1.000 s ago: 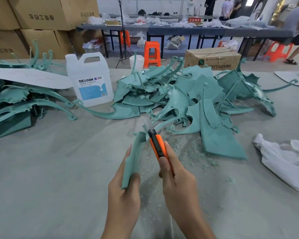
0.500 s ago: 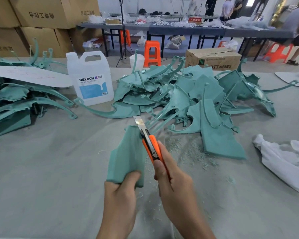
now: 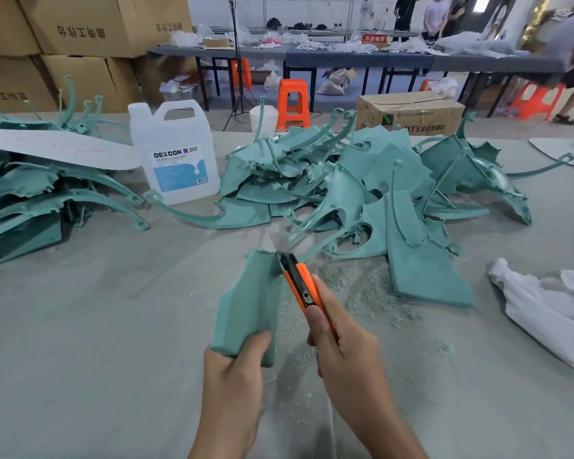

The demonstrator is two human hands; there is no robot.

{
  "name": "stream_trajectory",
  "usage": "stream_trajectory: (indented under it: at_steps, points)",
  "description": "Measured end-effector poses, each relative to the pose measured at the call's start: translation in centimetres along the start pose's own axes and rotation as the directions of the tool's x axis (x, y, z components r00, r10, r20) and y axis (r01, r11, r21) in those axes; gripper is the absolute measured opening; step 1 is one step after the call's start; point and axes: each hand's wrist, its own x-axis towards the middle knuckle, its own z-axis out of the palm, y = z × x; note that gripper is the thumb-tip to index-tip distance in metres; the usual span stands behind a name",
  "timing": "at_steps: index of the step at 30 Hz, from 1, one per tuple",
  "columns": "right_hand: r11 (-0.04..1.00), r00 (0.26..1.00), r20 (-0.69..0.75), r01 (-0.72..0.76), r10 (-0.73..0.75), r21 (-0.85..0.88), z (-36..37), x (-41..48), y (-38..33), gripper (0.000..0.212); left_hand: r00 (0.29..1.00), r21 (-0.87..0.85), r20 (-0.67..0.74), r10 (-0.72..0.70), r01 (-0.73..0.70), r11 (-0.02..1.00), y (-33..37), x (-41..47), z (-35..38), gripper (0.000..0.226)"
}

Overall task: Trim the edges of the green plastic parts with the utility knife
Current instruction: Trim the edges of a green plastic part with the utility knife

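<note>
My left hand [image 3: 234, 376] grips the lower end of a flat green plastic part [image 3: 249, 303], held upright above the table. My right hand [image 3: 342, 352] grips an orange and black utility knife [image 3: 300, 279]. Its blade is extended and blurred, and lies against the part's upper right edge. A big pile of green plastic parts [image 3: 362, 180] lies behind the hands. A second pile of green parts [image 3: 30, 200] sits at the far left.
A white DEXCON jug [image 3: 174, 157] stands between the piles. Green shavings [image 3: 355, 283] litter the grey table cover. A white cloth [image 3: 550, 309] lies at the right. A cardboard box [image 3: 411, 115], stacked cartons, orange stools and people at tables are behind.
The green part turned from edge-on to face-on in my left hand. The knife moved along the part's right edge, and its blade tip is now blurred near the top corner.
</note>
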Motion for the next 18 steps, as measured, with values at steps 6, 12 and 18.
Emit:
stream_trajectory:
  at_steps: [6, 12, 18]
  points:
    - [0.998, 0.998, -0.031, 0.062, -0.062, 0.011, -1.9, -0.8, -0.9, 0.042, 0.980, 0.282, 0.118, 0.157, -0.185, 0.941, 1.5, 1.2, -0.9, 0.041]
    - [0.991, 0.993, 0.018, 0.118, -0.117, -0.067, -5.3, -1.7, -2.3, 0.046, 0.885, 0.498, 0.283, 0.370, -0.465, 0.732, 2.5, 3.7, -2.5, 0.072]
    - [0.957, 0.990, 0.097, 0.127, -0.105, -0.261, -7.2, -1.9, -2.3, 0.038, 0.833, 0.563, 0.390, 0.393, -0.553, 0.614, 3.2, 5.3, -2.7, 0.062]
